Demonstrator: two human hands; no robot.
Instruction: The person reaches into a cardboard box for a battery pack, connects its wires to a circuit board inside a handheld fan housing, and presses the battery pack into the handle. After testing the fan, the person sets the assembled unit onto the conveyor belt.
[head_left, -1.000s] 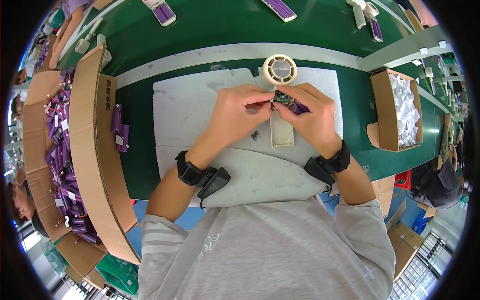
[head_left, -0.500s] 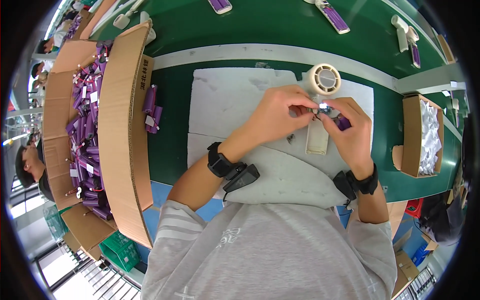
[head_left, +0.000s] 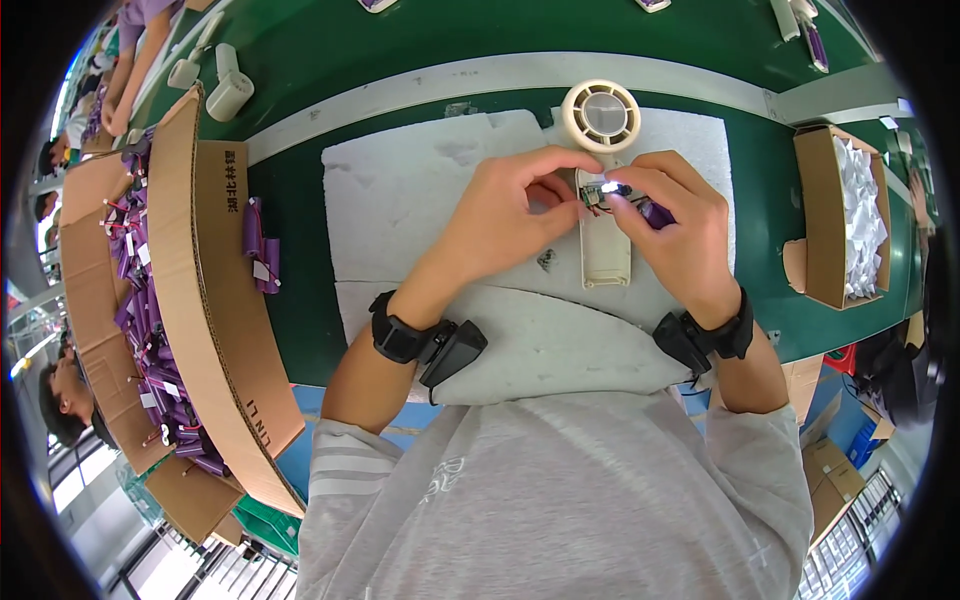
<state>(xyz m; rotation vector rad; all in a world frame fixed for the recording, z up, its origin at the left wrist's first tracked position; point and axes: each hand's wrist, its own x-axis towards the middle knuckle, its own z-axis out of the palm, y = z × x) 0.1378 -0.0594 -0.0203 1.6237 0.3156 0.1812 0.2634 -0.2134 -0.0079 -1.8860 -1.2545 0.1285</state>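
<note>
A cream handheld fan with a round head [head_left: 601,115] lies on the white foam mat, its hollow handle shell [head_left: 606,262] pointing toward me. Over the upper part of the handle, my right hand [head_left: 685,225] pinches a small circuit board [head_left: 598,190] with a bright white light glowing on it. A purple battery cell [head_left: 656,214] shows under the fingers of that same hand. Thin wires hang by the board. On the board's left side, my left hand [head_left: 515,210] has thumb and forefinger apart, with nothing visibly gripped. Small dark screws [head_left: 546,260] lie on the mat.
A tall cardboard box [head_left: 215,300] full of purple battery cells stands at left, with two wired cells [head_left: 262,245] beside it. At right is a small box of white pieces [head_left: 858,220]. A pale rail [head_left: 500,72] crosses behind the foam mat [head_left: 400,200]. Other people show at far left.
My left thumb and forefinger have come apart and drawn away from the board. My right hand still pinches it. The whole view has shifted somewhat.
</note>
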